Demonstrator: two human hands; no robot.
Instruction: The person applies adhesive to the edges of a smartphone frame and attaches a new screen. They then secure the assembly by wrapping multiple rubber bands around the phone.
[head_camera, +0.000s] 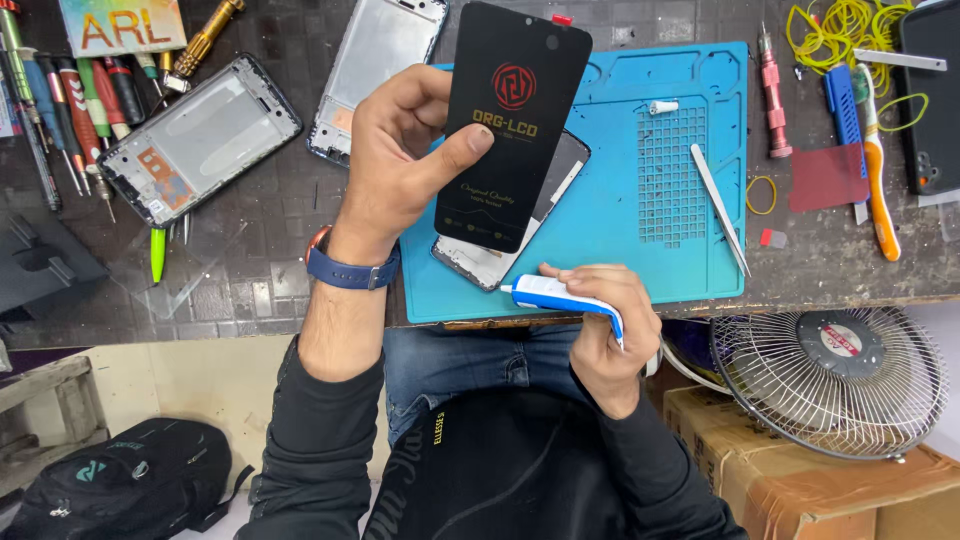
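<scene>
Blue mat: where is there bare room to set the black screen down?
On the blue mat, the free patch is the strip between the phone frame and tweezers, over the grid. Left bench is crowded with frames and screwdrivers.

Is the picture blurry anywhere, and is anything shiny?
Head view: mostly sharp and evenly lit; the black screen panel in the left hand looks crisp, soft glare shows on the phone frame, and the bench edges bend from the wide lens.
</scene>
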